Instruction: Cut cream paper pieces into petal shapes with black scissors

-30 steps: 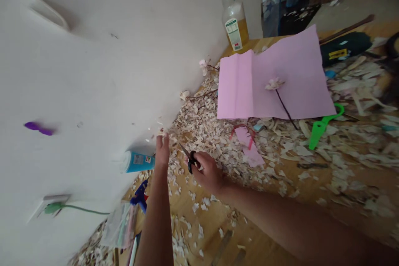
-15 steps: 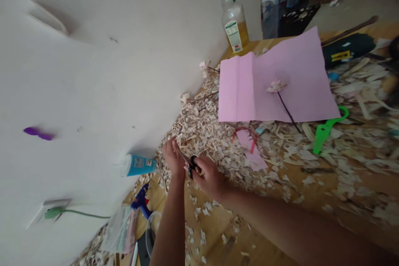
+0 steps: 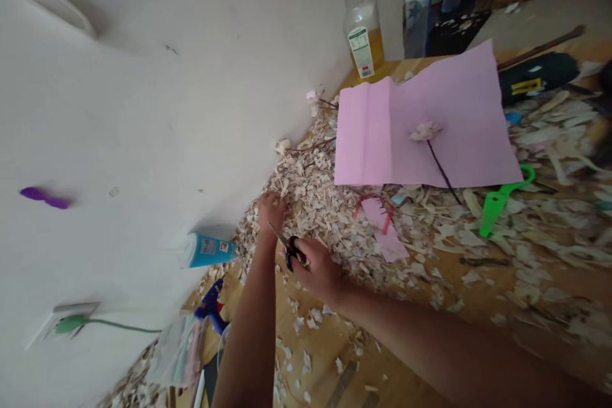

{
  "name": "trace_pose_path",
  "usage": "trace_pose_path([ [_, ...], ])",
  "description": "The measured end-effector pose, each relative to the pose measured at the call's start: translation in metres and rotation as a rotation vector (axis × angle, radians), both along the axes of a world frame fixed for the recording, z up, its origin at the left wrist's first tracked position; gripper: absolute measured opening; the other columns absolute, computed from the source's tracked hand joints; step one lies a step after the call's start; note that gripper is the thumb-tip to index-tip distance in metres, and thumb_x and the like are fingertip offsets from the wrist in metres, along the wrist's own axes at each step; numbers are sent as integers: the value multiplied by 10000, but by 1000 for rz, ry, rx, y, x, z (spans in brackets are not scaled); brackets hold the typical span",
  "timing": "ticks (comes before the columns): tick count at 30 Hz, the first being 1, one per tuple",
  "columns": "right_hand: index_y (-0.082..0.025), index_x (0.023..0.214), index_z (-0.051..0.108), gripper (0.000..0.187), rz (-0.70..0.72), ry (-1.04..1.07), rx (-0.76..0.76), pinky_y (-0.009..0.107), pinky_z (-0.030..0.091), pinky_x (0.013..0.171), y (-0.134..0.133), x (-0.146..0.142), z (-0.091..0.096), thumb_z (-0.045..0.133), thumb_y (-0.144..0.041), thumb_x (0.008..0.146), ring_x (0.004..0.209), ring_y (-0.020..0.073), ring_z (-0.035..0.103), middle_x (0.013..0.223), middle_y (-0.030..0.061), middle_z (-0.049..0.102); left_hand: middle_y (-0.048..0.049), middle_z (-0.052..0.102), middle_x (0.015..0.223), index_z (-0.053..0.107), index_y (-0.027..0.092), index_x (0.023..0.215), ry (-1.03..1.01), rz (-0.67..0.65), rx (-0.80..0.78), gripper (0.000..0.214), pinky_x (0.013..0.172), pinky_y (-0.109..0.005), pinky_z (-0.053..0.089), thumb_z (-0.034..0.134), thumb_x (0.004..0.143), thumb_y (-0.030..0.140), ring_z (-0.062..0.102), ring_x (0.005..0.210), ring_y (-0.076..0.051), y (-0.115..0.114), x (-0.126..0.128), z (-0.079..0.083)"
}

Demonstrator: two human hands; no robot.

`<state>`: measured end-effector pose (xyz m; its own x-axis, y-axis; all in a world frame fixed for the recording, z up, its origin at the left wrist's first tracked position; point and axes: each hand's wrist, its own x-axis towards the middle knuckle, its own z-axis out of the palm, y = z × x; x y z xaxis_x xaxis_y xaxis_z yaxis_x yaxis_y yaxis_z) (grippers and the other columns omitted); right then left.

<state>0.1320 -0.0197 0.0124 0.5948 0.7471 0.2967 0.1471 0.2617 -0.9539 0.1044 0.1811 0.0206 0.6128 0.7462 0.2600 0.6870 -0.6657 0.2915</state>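
My right hand (image 3: 318, 268) is wrapped round the black handles of a small pair of scissors (image 3: 292, 254). Their metal blades point up and left, toward my left wrist. My left hand (image 3: 271, 211) reaches onto the heap of pale paper-like scraps (image 3: 310, 194) by the wall. Its fingers bend down into the heap, so the fingertips and anything between them are hidden. To the right of both hands lies a narrow pink paper strip (image 3: 389, 239) with a cut, fringed end.
A pink sheet (image 3: 363, 134) carries a pale flower (image 3: 425, 132) on a dark stem. Around stand an oil bottle (image 3: 364, 44) and a blue tub (image 3: 210, 250). A blue glue gun (image 3: 211, 307) and a green plastic tool (image 3: 495, 207) lie on the table. The wall (image 3: 143, 108) bounds the left side.
My left hand has moved up and away from the scissor tips onto the scrap heap. My right hand stays almost in place with the scissors. The view has shifted slightly.
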Motion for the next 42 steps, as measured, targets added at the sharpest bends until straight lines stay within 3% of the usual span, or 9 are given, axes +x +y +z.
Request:
trace_pose_path([
  [5,-204,798,568,68,15,4,24,263,357,670,-1,0,-1,548,-172,854,721,149,517,738,9,577,-20,663,747,706,159,838,-248,202,-485,201,624,-282,486,707,690,295,581,623,-144,-1,-9,13],
  [8,-208,797,571,71,31,26,18,262,359,662,-1,0,-1,552,-177,858,707,145,513,732,4,572,3,643,707,696,146,837,-453,198,-667,303,590,-235,462,782,631,351,558,587,-101,-2,-16,14],
  [17,-207,792,580,84,30,63,-16,261,357,651,0,-1,-3,546,-196,867,695,142,506,725,1,570,-54,705,883,647,157,951,-701,214,-908,362,848,-350,541,780,660,327,686,817,-164,-26,-23,19],
  [23,-208,813,591,75,56,69,-7,261,373,678,-1,0,-1,548,-201,874,724,147,526,750,5,590,-86,706,994,636,155,989,-645,181,-823,382,664,-271,510,729,668,340,650,715,-129,-25,-20,26],
  [31,-206,836,604,67,36,78,-14,261,379,693,0,-1,-3,551,-172,860,746,150,538,770,8,609,-119,700,1022,635,163,972,-669,263,-1109,300,645,-254,491,670,753,364,657,777,-148,-35,-18,35],
  [33,-207,816,593,74,47,75,-19,256,372,673,-1,-1,-3,549,-165,856,724,144,527,749,1,592,-125,695,1053,638,170,1015,-639,269,-1041,340,648,-272,493,610,802,433,660,789,-163,-34,-20,33],
  [36,-210,812,588,79,47,78,-6,254,369,660,-2,0,-2,545,-160,854,710,140,522,750,-2,592,-97,688,979,660,181,1052,-450,206,-666,354,677,-301,493,573,833,444,631,753,-167,-29,-19,26],
  [39,-210,787,571,84,35,58,2,257,358,650,-2,0,-1,548,-176,860,696,139,511,733,-2,580,-91,656,928,713,182,1016,-106,-37,-268,274,830,-358,488,567,852,346,606,840,-200,-27,-11,17],
  [42,-210,765,556,105,34,36,-9,259,349,649,-1,0,-2,556,-197,869,698,142,506,722,-1,569,-124,609,1060,704,192,1140,120,-220,-47,322,965,-405,442,521,888,276,566,1031,-252,-30,3,10],
])
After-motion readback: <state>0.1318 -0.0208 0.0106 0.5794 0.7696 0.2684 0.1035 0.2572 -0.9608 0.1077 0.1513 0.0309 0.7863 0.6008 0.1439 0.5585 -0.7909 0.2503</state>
